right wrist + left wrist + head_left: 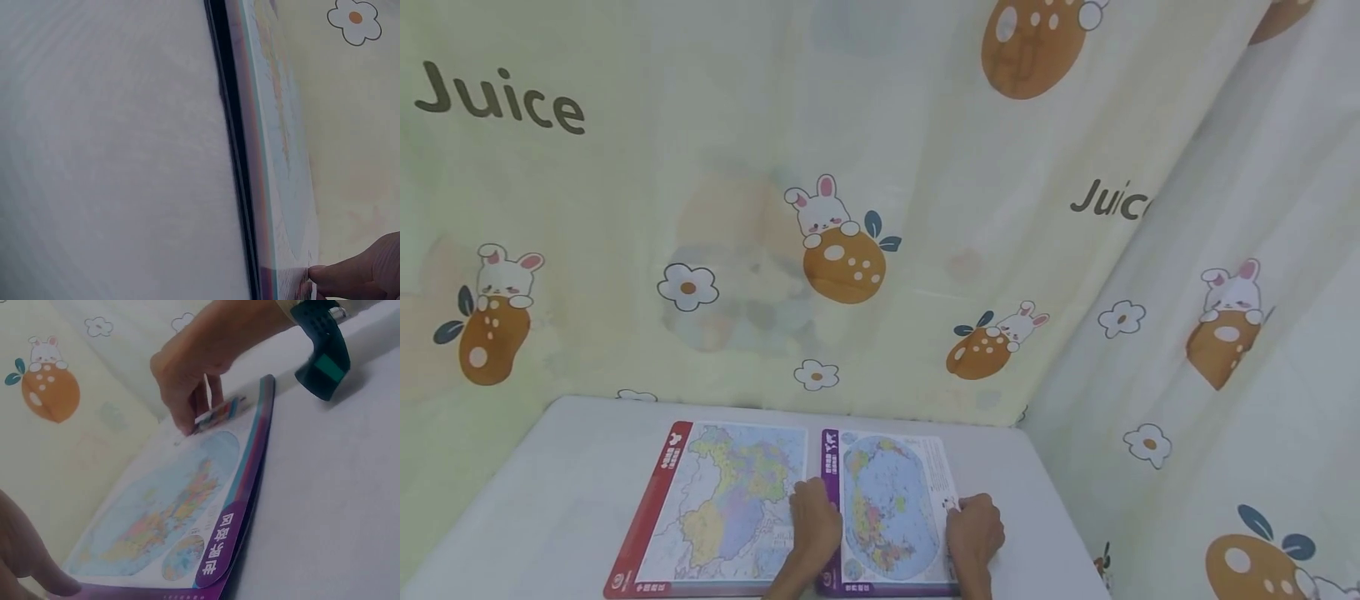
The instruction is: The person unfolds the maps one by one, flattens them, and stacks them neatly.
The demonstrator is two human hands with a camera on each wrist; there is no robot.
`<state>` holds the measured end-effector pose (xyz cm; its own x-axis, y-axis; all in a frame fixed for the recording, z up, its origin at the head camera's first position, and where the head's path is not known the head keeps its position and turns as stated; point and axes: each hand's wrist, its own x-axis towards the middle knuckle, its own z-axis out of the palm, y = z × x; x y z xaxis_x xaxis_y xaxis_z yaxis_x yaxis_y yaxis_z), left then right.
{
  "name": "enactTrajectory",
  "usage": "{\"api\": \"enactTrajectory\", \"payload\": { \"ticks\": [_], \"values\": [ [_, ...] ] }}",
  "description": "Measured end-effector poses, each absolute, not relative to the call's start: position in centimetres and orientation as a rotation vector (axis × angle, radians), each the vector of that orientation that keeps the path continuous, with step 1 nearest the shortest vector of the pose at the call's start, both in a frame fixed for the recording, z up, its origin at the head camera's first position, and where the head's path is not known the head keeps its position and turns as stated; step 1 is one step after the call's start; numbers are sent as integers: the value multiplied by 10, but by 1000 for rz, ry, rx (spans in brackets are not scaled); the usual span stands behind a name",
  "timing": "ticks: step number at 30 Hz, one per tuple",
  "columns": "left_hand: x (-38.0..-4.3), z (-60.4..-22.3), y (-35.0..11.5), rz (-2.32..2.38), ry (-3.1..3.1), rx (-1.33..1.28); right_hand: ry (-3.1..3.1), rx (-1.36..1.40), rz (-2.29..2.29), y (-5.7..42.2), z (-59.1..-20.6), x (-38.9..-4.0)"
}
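Observation:
A world map board [891,500] with a purple border lies on the white table. My left hand [816,525] grips its purple left edge; in the left wrist view the left thumb [53,578] lies over that border. At the board's right edge my right hand [976,533] pinches the side, and a teal watch band [325,356] shows on that wrist. The right wrist view shows the right thumb [350,275] at the map's edge, with a dark gap [231,106] along the board's near side. A red-bordered map board [730,500] lies to the left, partly behind the left hand.
The white table [550,500] extends on both sides of the boards. Behind it hangs a pale curtain [737,350] printed with rabbits and oranges, and another curtain side [1157,375] slopes down along the right edge.

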<state>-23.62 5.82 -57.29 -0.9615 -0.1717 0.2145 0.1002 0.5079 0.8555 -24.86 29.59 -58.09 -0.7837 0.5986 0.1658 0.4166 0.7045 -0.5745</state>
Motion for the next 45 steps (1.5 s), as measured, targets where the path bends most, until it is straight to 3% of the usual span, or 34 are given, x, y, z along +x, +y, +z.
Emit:
{"api": "enactTrajectory", "payload": {
  "ticks": [30, 45],
  "values": [
    [-254, -572, 21, -1815, -2329, 6, -2248, -846, 1143, 301, -588, -250],
    [-256, -563, 5, -1726, -2366, 72, -2202, -832, 1059, 314, -580, -255]
  ]
}}
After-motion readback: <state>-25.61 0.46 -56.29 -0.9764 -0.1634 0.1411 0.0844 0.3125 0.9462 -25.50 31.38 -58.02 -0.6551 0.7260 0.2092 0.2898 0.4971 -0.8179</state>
